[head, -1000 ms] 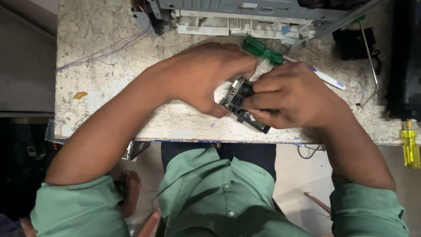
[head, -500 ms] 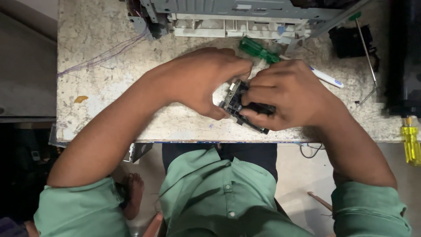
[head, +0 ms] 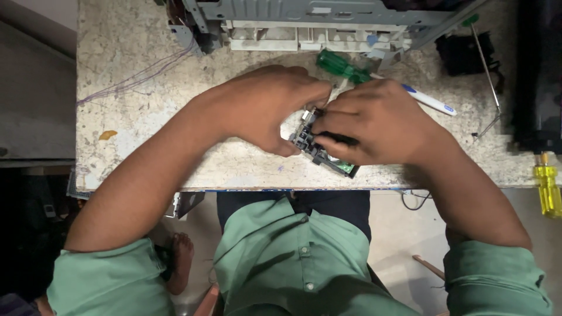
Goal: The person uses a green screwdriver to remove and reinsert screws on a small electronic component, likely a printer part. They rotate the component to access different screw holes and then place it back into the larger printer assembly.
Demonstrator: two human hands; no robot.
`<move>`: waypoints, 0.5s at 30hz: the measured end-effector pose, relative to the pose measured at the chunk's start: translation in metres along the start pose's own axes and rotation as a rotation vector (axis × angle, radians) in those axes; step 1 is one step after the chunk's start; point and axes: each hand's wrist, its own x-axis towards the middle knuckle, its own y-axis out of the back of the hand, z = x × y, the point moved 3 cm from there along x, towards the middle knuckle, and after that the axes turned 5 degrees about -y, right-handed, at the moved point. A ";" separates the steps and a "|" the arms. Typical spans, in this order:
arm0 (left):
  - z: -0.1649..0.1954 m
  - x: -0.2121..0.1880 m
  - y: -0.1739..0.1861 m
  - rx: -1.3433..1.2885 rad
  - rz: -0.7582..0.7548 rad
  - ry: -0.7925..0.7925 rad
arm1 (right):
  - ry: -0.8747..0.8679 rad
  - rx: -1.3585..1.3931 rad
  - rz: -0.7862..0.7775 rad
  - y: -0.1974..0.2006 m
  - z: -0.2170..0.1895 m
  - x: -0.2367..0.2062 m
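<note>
Both hands meet over the front edge of a speckled stone table (head: 134, 129). Between them is a small black electronic module with a green circuit board (head: 322, 155), tilted, its lower end sticking out near the table edge. My left hand (head: 263, 108) curls over the module's left side, thumb underneath. From the right, my right hand (head: 374, 120) pinches the module with its fingers closed on it. Most of the part is hidden by my fingers.
A green-handled screwdriver (head: 342, 66) and a white pen (head: 427, 100) lie just behind my hands. A grey and white machine chassis (head: 304, 23) spans the back. A black block (head: 465, 52), a thin metal rod (head: 486, 70), purple wires (head: 146, 76) and a yellow-handled screwdriver (head: 547, 187) are around.
Both hands and the module stay almost in place; the fingers shift slightly on the part.
</note>
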 end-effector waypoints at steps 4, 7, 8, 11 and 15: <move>0.000 -0.001 0.001 0.009 -0.019 0.032 | 0.035 -0.078 0.030 0.000 0.000 0.001; 0.001 -0.001 0.001 0.003 -0.035 0.038 | 0.015 -0.056 0.044 0.002 0.004 0.000; 0.002 -0.001 0.001 0.000 -0.034 0.035 | 0.003 -0.035 0.043 0.004 0.006 -0.001; 0.003 -0.001 0.001 0.007 -0.044 0.051 | 0.005 0.026 0.038 0.004 0.009 -0.003; 0.006 -0.001 0.002 0.007 0.004 0.007 | -0.022 0.031 0.072 0.004 0.016 -0.009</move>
